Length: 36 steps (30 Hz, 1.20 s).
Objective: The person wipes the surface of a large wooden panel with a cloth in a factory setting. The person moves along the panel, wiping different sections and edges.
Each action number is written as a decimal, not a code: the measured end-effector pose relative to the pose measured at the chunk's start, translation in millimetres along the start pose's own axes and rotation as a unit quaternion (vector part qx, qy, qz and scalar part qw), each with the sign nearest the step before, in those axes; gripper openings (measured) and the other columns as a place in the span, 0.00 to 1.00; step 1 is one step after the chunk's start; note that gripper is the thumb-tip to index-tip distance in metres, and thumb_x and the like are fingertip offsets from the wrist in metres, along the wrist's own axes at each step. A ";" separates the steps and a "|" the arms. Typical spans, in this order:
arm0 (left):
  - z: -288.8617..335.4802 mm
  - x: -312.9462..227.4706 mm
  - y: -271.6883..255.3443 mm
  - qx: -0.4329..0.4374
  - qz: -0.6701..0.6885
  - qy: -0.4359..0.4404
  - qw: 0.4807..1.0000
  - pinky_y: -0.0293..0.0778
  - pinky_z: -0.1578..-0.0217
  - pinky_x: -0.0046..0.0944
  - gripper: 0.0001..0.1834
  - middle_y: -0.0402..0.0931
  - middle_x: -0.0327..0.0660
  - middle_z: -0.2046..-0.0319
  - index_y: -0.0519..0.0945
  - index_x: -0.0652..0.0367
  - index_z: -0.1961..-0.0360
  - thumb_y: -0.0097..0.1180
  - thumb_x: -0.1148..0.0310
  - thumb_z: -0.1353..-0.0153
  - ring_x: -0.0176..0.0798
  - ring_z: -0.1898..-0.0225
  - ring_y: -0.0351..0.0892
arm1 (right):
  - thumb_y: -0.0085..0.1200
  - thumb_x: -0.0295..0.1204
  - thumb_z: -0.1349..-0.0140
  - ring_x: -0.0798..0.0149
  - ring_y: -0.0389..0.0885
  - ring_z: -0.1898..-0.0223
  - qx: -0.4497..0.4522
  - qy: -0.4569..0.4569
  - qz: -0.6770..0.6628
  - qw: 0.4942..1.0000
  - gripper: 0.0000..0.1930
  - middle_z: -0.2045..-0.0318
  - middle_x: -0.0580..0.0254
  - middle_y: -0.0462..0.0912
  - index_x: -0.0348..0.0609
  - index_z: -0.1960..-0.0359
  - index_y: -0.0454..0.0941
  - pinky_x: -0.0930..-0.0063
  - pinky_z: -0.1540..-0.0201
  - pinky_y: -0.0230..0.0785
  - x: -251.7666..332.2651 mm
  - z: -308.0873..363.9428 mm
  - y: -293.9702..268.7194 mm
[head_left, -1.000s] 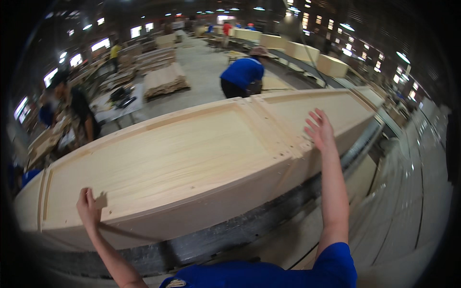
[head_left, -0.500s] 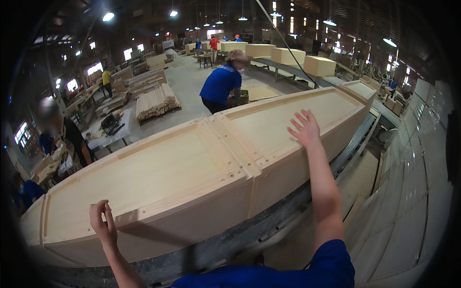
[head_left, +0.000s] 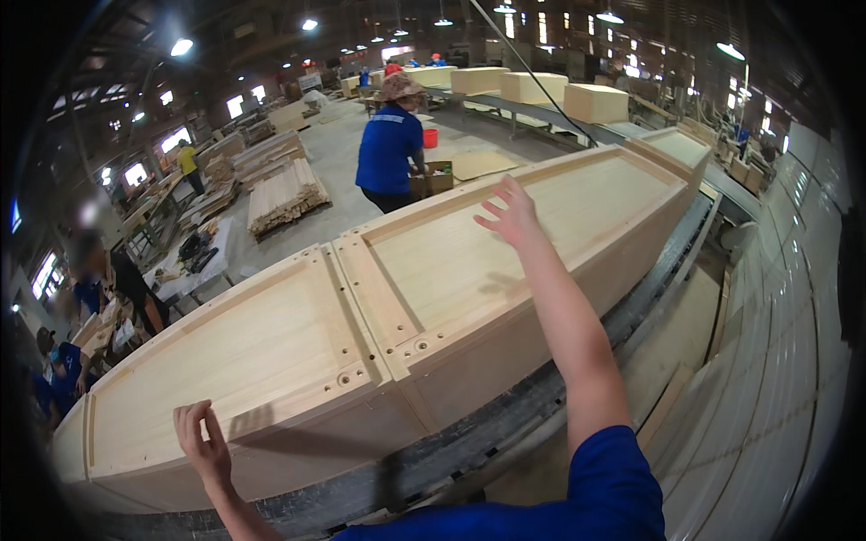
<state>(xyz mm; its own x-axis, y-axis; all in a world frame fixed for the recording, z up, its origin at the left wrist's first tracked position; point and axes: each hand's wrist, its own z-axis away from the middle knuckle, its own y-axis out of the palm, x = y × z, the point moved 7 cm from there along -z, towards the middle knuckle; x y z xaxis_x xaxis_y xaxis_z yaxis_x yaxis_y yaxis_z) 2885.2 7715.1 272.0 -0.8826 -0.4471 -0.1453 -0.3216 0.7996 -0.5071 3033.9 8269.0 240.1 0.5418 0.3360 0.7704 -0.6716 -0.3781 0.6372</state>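
From here I see the left wooden box at eight o'clock, its framed top facing up and its recessed panel pale and bare, with the right wooden box butted close to it and running out toward two o'clock. Their seam has slid toward the lower left since half a second ago, now sitting between eight and seven, well clear of where it lay against the background. My right hand, at two o'clock, has gone leftward with it; it is over the right box's top, fingers spread apart with nothing in them, its shadow falling on the panel. My left hand, at eight o'clock, is at the near edge of the left box, fingers curved and thumb apart, empty; I cannot tell whether it touches the wood. It has shifted only slightly. Both boxes rest on a dark rail showing at five o'clock. At eleven, beyond the boxes, a co-worker in blue now stands more upright and turned more away than before, beside a cardboard box; a red bucket has come into view there. The timber stack at ten has barely shifted.
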 end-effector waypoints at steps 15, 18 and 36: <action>25.5 20.4 -5.9 0.003 -0.053 -0.043 0.998 0.66 0.63 0.39 0.04 0.69 0.46 0.70 0.72 0.66 0.66 0.45 0.80 0.41 0.44 0.66 0.68 | 0.44 0.42 0.40 0.50 0.58 0.44 0.008 -0.004 0.046 0.999 0.29 0.40 0.59 0.55 0.51 0.38 0.51 0.46 0.51 0.62 1.6 -44.0 22.9; 16.8 8.3 -3.2 0.002 -0.059 -0.029 0.998 0.65 0.64 0.41 0.05 0.69 0.46 0.71 0.72 0.66 0.66 0.47 0.83 0.44 0.46 0.67 0.68 | 0.45 0.41 0.40 0.51 0.60 0.44 -0.001 -0.011 0.056 0.998 0.28 0.40 0.60 0.56 0.52 0.39 0.53 0.47 0.51 0.62 5.8 -49.8 13.6; 7.4 -16.0 -19.3 -0.039 -0.082 -0.005 0.996 0.66 0.66 0.40 0.09 0.70 0.44 0.70 0.73 0.62 0.68 0.52 0.85 0.51 0.45 0.66 0.68 | 0.53 0.38 0.48 0.53 0.60 0.47 -0.035 -0.066 0.256 0.964 0.34 0.43 0.60 0.60 0.55 0.38 0.54 0.51 0.52 0.62 18.1 -91.1 -1.6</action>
<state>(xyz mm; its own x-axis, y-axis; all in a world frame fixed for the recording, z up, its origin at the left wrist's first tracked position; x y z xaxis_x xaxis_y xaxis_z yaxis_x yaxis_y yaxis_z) 2908.1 7703.8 277.8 -0.8127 -0.5779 -0.0749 -0.4872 0.7444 -0.4565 2998.7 8354.3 251.2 0.1875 0.0067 0.9822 -0.8978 -0.4045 0.1741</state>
